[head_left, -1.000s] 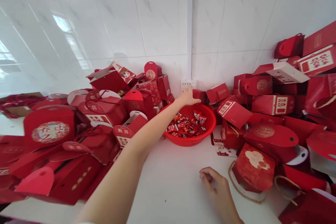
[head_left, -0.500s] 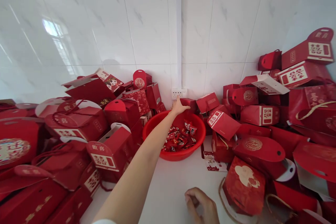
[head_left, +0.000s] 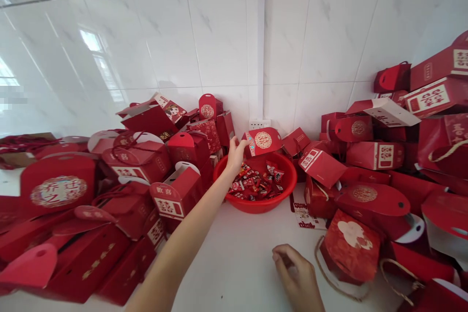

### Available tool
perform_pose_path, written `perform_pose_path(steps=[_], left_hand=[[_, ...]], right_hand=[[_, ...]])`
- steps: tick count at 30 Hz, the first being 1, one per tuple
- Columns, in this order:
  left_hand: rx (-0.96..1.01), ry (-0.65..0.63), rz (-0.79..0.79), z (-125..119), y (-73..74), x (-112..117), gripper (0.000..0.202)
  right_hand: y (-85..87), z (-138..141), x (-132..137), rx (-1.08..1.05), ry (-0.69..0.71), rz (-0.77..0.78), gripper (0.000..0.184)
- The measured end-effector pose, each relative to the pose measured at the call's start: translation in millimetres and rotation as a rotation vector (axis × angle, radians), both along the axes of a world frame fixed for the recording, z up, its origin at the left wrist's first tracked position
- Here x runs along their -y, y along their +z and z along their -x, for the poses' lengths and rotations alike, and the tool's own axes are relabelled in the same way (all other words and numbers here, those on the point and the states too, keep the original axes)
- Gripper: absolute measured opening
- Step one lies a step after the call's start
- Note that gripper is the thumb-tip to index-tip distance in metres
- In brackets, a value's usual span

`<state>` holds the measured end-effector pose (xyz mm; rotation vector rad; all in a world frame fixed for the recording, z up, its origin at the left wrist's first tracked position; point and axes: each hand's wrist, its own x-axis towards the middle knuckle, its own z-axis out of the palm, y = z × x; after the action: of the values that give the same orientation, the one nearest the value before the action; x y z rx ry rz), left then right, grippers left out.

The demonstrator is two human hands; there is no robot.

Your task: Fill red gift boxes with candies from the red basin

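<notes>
My left hand (head_left: 236, 153) is stretched far forward and grips a small red gift box (head_left: 263, 141) with a round gold emblem, holding it in the air over the far rim of a red plastic basin (head_left: 272, 202). The basin holds several red wrapped candies (head_left: 256, 183). My right hand (head_left: 294, 270) rests on the white counter (head_left: 234, 258) near the bottom edge, fingers curled loosely, with nothing visible in it. It lies beside a red box with a white emblem (head_left: 351, 246).
Piles of red gift boxes (head_left: 139, 175) crowd the counter on the left, and more red boxes (head_left: 380, 156) are stacked on the right. A white tiled wall (head_left: 219, 34) with a wall socket (head_left: 259, 123) stands behind the basin.
My left hand has taken hold of a red box at the back and lifted it toward me over the basin. The right hand has stayed on the counter.
</notes>
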<state>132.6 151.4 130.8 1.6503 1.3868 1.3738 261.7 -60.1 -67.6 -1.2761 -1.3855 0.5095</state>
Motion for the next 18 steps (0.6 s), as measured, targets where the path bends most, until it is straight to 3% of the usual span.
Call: perform_pose_path(steps=[3, 6, 8, 11, 14, 18], left_hand=[[0.162, -0.151, 0.093, 17.6, -17.8, 38.0, 0.062], [0.636, -0.46, 0.33, 33.3, -40.0, 78.6, 0.057], [0.779, -0.521, 0.459, 41.8, -55.5, 102.9, 0.047], [0.866, -0.573, 0.602, 51.3, -76.3, 132.4, 0.038], [0.88, -0.633, 0.722, 58.1, -92.9, 151.3, 0.038], [0.797, -0.718, 0.84, 64.6, -112.2, 159.1, 0.049]], right_hand=[[5.4, -3.4, 2.9, -0.048, 0.012, 0.073, 0.037], [13.7, -4.6, 4.3, -0.192, -0.01, 0.118, 0.045], [24.3, -4.8, 4.2, -0.317, -0.033, 0.074, 0.05], [50.3, -7.4, 2.7, -0.413, 0.006, -0.073, 0.051], [83.7, -12.1, 1.0, -0.379, 0.031, -0.201, 0.052], [120.8, -13.2, -1.4, -0.135, 0.138, -0.152, 0.053]])
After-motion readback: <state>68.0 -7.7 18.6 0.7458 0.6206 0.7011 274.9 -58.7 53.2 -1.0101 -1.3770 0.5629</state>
